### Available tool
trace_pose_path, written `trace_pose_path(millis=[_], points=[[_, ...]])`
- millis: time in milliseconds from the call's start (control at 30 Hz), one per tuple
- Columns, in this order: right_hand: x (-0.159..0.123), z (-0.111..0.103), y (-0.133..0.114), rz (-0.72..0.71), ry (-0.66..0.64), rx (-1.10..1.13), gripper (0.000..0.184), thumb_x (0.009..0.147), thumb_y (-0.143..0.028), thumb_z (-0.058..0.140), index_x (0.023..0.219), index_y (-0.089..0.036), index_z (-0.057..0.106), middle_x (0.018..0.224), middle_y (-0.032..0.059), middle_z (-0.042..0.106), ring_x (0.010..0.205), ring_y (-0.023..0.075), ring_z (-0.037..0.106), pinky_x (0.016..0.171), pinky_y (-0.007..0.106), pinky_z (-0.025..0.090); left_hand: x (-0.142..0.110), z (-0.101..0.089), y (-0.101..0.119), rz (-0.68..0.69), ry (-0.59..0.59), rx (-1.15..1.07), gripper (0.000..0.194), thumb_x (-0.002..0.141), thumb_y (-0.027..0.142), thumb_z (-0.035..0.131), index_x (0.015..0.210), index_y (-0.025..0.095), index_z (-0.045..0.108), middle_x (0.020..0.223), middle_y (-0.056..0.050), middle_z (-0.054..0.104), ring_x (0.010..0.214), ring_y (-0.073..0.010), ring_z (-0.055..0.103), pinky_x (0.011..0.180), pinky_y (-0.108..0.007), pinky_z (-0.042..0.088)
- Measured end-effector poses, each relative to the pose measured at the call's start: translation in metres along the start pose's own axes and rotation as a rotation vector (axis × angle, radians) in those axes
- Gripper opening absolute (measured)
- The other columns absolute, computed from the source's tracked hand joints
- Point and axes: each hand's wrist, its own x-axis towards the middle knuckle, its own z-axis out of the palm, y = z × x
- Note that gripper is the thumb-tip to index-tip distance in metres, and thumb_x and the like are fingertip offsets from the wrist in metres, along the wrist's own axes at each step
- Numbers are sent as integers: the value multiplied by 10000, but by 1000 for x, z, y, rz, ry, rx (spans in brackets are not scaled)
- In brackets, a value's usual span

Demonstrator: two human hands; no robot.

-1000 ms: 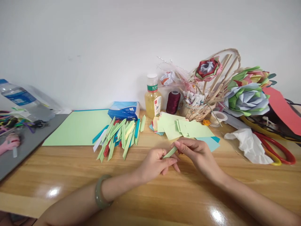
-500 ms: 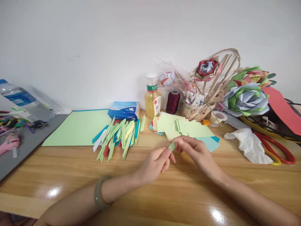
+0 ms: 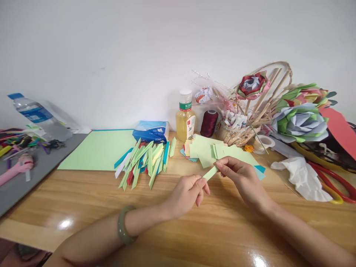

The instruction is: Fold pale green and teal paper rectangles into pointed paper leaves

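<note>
A narrow light-green paper strip is stretched between my two hands above the wooden table. My left hand pinches its lower left end between thumb and fingers. At the upper right end, the fingertips of my right hand are closed on the strip. Behind my left hand lies a loose pile of folded paper strips, mostly green with some blue, red, white and yellow. Just beyond my right hand is a stack of cut paper pieces, mainly light green. The strip's ends are hidden under my fingers.
Green sheets lie at left beside a blue tissue pack. A drink bottle, a maroon thread spool and a basket stand along the wall. Folded paper flowers, crumpled tissue and red-handled scissors are at right.
My hands have moved apart, so more of the green strip shows between them. The whole scene has shifted slightly right in view.
</note>
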Motion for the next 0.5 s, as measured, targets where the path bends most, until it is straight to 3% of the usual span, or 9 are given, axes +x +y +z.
trace_pose_path(millis=[167,233,367,433,500], points=[[15,-32,12,-26,257,14,354,766,-567,556,687,-222,552,619,-29,470,593,131,435,564,257,368,-10,0,-2,-19,-1,24,377,898,428,368,652,174,500,397,56,427,391,-95,366,506,-227,342],[17,-42,12,-31,285,-2,337,765,-558,572,707,-226,556,631,-32,476,613,129,442,579,252,368,-11,0,-1,-13,44,20,367,895,407,369,632,178,480,442,44,438,425,-97,383,488,-221,316],[6,-34,0,-2,54,-76,374,687,-568,662,638,-198,626,575,-17,525,559,127,461,520,246,372,-7,-2,3,45,250,22,254,891,401,400,792,184,488,614,51,407,527,-95,363,500,-205,290],[-1,-21,-6,9,-53,-115,422,698,-610,630,630,-194,636,558,-15,533,536,122,466,502,242,379,-4,-1,3,62,214,70,230,864,401,470,903,180,518,647,50,429,552,-97,378,518,-202,312],[-5,-10,-7,3,-85,-137,471,672,-655,623,617,-188,641,559,-8,556,534,125,486,504,244,403,-3,1,2,71,99,193,213,854,369,486,848,168,557,637,40,473,567,-99,417,532,-197,336]])
